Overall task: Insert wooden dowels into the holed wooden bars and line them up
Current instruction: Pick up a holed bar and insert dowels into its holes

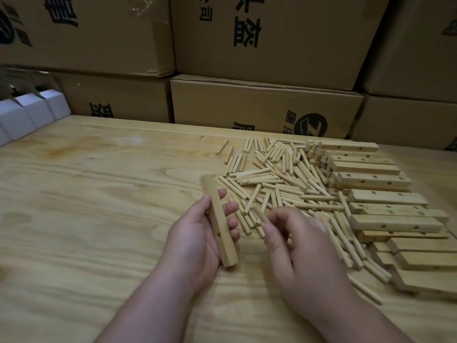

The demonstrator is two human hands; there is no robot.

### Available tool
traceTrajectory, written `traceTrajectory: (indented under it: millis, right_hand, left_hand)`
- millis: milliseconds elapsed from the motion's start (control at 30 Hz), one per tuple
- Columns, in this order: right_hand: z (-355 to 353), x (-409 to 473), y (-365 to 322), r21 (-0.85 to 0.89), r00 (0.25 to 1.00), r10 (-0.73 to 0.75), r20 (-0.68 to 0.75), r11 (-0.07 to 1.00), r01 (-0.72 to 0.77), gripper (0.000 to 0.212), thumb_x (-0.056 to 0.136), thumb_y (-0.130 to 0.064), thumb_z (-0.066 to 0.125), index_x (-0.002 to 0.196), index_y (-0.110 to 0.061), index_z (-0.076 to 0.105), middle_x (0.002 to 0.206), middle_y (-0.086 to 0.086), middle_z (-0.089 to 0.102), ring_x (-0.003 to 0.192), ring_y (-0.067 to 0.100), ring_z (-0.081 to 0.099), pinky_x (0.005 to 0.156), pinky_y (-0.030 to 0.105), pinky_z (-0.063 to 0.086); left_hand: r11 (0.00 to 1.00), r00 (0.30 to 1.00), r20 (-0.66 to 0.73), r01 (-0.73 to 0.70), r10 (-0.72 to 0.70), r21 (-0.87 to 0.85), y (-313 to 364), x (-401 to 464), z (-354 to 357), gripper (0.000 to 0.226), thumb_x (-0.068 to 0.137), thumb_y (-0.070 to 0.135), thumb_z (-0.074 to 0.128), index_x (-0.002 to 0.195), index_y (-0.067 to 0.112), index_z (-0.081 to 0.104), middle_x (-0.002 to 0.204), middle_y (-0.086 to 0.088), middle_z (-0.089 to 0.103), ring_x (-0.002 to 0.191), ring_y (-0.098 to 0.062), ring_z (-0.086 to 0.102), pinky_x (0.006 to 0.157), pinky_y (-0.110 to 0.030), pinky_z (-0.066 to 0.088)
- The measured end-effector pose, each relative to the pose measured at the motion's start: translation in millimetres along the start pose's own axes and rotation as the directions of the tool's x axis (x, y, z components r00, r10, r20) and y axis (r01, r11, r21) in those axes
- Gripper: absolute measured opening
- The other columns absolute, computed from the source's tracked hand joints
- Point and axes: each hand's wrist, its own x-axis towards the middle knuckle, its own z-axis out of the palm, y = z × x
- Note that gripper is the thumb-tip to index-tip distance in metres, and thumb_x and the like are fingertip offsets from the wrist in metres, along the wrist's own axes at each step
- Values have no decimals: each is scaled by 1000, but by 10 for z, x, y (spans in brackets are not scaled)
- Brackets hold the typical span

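Bar (pixel 218 221): held in the left hand (pixel 197 233), fingers curled round it, lifted off the table (pixel 86 194); one hole shows on its upper face near the low end.
Right hand (pixel 296 241): at the near edge of the dowel pile (pixel 284 184), thumb and forefinger pinching what looks like one dowel (pixel 261 215); blurred, so the grip is not certain.
Spare bars (pixel 385 196): stacked in a rough row along the right side, just beside the pile; none shows a dowel fitted.
Step in hand: judged to be taking a dowel for the held bar's first hole.
Method: turn the holed face toward the right hand, grip the dowel near its tip, enter it square to the face, then push straight.
Risk: a skewed entry could jam the dowel.
Background: cardboard boxes (pixel 259 102) stacked behind the table.
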Motion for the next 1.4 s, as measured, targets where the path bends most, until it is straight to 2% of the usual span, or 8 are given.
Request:
traceTrajectory:
  millis: [133, 300, 433, 600, 867, 967, 1200, 1400]
  right_hand:
    - [80, -107, -25, 260, 983, -87, 163, 965, 43, 14, 91, -47, 54, 101, -37, 55, 64, -16, 55, 53, 7, 52, 49, 23, 39]
    - [192, -59, 79, 458, 976, 106, 192, 870, -184, 14, 86, -47, 58, 98, -39, 61, 68, -8, 61, 56, 6, 54, 53, 28, 46]
    - [209, 5, 115, 557, 973, 202, 112, 798, -229, 13, 96, -27, 58, 96, -39, 63, 74, -4, 63, 57, 2, 51, 52, 21, 43]
    - [160, 63, 165, 667, 952, 296, 80, 693, -272, 15, 90, -37, 51, 96, -34, 64, 60, -11, 50, 52, 7, 42, 47, 20, 36]
    - [142, 99, 174, 553, 964, 249, -93, 818, -158, 16, 97, -41, 44, 100, -42, 60, 65, -16, 55, 56, 2, 48, 52, 18, 40]
    - [145, 93, 123, 602, 970, 230, -75, 786, -140, 9, 99, -44, 49, 100, -44, 58, 66, -11, 55, 54, 3, 46, 49, 29, 41]
    - [172, 82, 106, 599, 970, 231, -80, 789, -138, 29, 91, -5, 69, 97, -33, 70, 86, -11, 70, 76, 4, 67, 62, 12, 49]
    - [165, 87, 138, 600, 983, 154, -103, 797, -62, 36, 100, -8, 54, 113, -38, 68, 85, -8, 62, 69, 7, 57, 62, 16, 45]
  left_hand:
    - [999, 999, 1, -37, 37, -12, -18, -7, -9, 8, 98, 23, 57, 101, 15, 58, 82, -9, 69, 59, -18, 61, 52, -32, 53]
    - [998, 998, 28, -57, 56, 9, -28, 7, -23, 14, 94, 32, 60, 96, 20, 55, 68, -4, 55, 53, -15, 49, 50, -28, 43]
    - [999, 1000, 9, -29, 29, -24, -11, 21, -27, 40, 104, 42, 34, 113, 14, 62, 66, -4, 49, 55, -16, 46, 57, -31, 39]
    - [999, 999, -4, -39, 39, -11, -25, 4, 14, 23, 103, 27, 46, 111, 13, 62, 74, -8, 65, 57, -20, 62, 50, -31, 53]
    - [997, 999, 45, -12, 9, 82, -35, -8, 15, 37, 104, 39, 41, 112, 14, 66, 70, -4, 56, 53, -15, 44, 54, -28, 34]
    - [994, 999, 53, -15, 9, 110, -51, -11, 13, 35, 102, 35, 46, 114, 11, 68, 71, -5, 59, 54, -15, 50, 51, -27, 42]
    - [961, 993, 90, -95, 73, 259, -79, -18, -69, 29, 88, 35, 65, 100, 13, 81, 71, -3, 58, 64, -15, 55, 57, -28, 48]
    - [948, 984, 152, -139, 99, 286, -53, -17, -76, 14, 95, 19, 60, 98, 31, 67, 76, -9, 62, 59, -19, 55, 50, -27, 44]
